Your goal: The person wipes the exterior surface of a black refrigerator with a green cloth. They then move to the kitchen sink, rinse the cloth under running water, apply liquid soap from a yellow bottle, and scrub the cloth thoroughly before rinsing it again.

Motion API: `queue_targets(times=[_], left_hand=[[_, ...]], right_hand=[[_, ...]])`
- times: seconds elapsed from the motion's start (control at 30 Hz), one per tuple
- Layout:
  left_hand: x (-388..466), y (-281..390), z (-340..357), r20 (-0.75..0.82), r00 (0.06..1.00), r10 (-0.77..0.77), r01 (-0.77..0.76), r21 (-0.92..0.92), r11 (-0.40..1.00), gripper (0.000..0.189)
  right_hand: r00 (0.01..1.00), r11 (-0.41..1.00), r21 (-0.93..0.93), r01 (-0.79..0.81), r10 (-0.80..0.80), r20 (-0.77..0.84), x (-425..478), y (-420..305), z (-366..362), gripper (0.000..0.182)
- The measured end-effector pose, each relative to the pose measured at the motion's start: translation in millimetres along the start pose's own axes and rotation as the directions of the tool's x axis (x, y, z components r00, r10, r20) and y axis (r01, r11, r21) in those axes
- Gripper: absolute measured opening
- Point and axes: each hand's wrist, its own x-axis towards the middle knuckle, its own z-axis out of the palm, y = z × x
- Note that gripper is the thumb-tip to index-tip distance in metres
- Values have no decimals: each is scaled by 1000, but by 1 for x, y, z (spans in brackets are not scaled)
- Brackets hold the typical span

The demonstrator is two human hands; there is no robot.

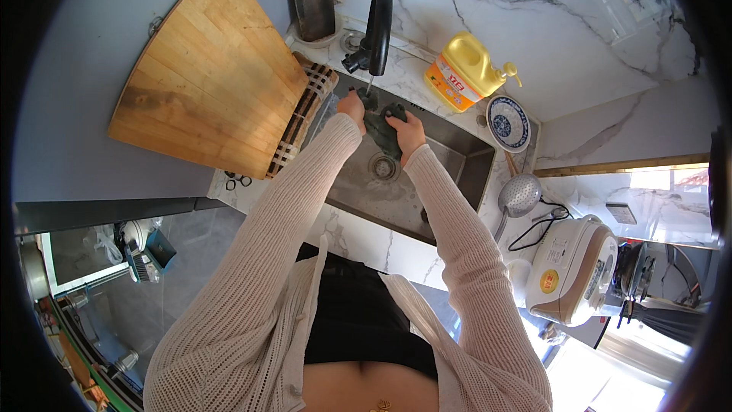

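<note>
Both of my hands grip a dark green cloth [382, 133] over a stainless steel sink [354, 180]. My left hand [352, 109] holds the cloth's upper left part, close under the black faucet [380, 28]. A thin stream of water [370, 83] runs from the spout onto the cloth there. On the other side, my right hand [409, 133] has its thumb over a bunched part of the cloth. The cloth's lower end hangs above the round drain strainer [384, 167].
A large wooden cutting board [211, 74] leans at the left beside a folded plaid cloth [303, 120]. A cleaver [314, 8] stands behind. Along the right are a yellow pump bottle [466, 71], a patterned bowl [508, 124], a perforated ladle [519, 195] and a rice cooker [572, 272].
</note>
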Motion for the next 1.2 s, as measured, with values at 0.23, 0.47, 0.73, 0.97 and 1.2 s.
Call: queue_targets(times=[0.23,0.47,0.73,0.97,1.2], left_hand=[[-103,50,31,105,950,-293,302,-84,949,34],[-84,57,-4,328,932,-156,143,64,988,26],[-101,73,17,530,813,240,-326,73,943,22],[-83,70,26,542,810,224,-431,290,855,24],[-105,74,55,529,831,172,-364,284,887,18]], right_hand=[[987,986,169,-2,29,-160,13,-14,-20,23],[998,981,191,-45,52,-28,31,-21,25,17],[988,984,130,-122,133,-79,56,-15,34,17],[943,923,294,-247,299,-149,55,-19,30,19],[912,858,460,-230,354,-205,58,-9,1,16]])
